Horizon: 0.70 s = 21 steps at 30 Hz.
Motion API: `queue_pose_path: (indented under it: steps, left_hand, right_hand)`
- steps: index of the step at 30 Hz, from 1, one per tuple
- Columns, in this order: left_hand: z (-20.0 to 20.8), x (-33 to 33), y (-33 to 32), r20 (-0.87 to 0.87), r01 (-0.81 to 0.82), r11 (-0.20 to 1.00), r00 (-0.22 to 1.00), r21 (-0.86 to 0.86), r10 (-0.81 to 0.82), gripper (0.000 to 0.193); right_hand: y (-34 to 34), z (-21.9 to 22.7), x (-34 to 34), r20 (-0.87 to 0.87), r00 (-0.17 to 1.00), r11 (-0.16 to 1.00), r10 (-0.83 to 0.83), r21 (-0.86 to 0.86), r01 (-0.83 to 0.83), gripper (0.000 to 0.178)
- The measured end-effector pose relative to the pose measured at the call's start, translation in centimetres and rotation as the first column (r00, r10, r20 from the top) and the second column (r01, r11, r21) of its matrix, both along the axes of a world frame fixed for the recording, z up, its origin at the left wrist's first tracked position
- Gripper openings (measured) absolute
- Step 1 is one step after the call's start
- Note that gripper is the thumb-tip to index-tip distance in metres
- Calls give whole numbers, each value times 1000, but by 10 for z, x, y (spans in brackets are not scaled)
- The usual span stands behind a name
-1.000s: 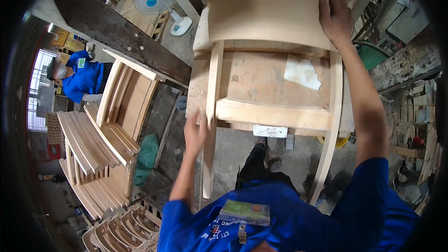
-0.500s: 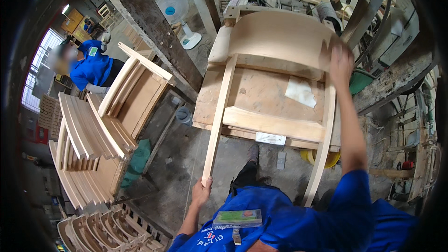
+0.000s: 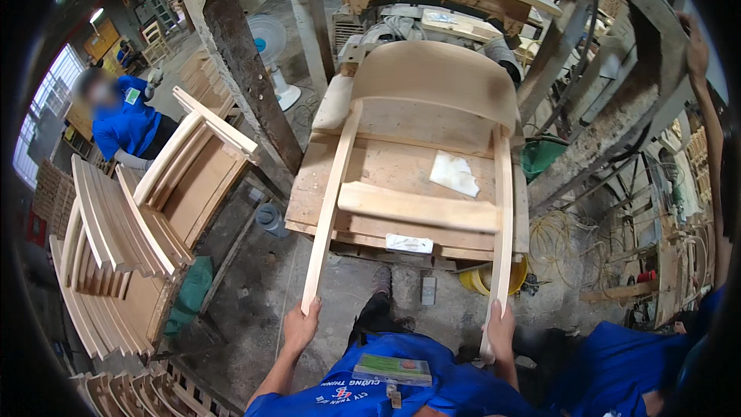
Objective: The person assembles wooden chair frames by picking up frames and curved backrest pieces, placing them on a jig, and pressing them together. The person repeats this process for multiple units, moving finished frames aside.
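Note:
A pale wooden chair back frame (image 3: 428,73) lies across a low wooden worktable (image 3: 394,143), its wide curved top panel at the far end. Two long legs run from it toward me, joined partway by a curved crossrail (image 3: 417,208). My left hand (image 3: 301,325) is closed round the near end of the left leg (image 3: 328,212). Round the right leg (image 3: 502,232), close to its near end, my right hand (image 3: 500,330) is closed too. Both near ends stick out past the table edge. A torn white sheet (image 3: 454,173) lies on the tabletop between the legs.
Stacked curved wooden slats (image 3: 116,216) stand on a bench at the left, beside a concrete post (image 3: 243,54). A person in blue (image 3: 127,116) is behind them. Another person's arm (image 3: 708,85) reaches up at the far right. A yellow basin (image 3: 494,276) sits under the table.
My right hand has come down from the curved top panel to the near end of the right leg. My left hand keeps its grip. The view has shifted right, showing another person there.

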<state>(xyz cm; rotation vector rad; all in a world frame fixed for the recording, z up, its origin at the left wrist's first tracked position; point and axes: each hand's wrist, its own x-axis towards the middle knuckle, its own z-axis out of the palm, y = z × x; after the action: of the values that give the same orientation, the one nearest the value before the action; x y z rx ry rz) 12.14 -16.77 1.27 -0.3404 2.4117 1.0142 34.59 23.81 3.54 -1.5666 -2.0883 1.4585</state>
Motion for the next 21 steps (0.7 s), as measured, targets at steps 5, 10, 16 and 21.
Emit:
queue_pose_path:
  steps: [5,10,16,21]
  left_hand:
    - [21,-20,45,-143,103,976,987,192,-76,51]
    - [16,-52,70,-237,185,954,963,236,-129,50]
    - [27,-78,79,-174,140,945,980,295,-91,50]
    - [39,-108,89,-181,94,943,983,318,-37,48]
  right_hand:
    - [70,-13,-30,-41,991,939,129,325,-109,47]
    - [103,-5,-63,-93,983,935,160,334,-120,54]
    - [111,-11,-86,-58,991,934,125,343,-97,56]
    - [125,-10,-113,-115,982,972,148,200,-123,56]
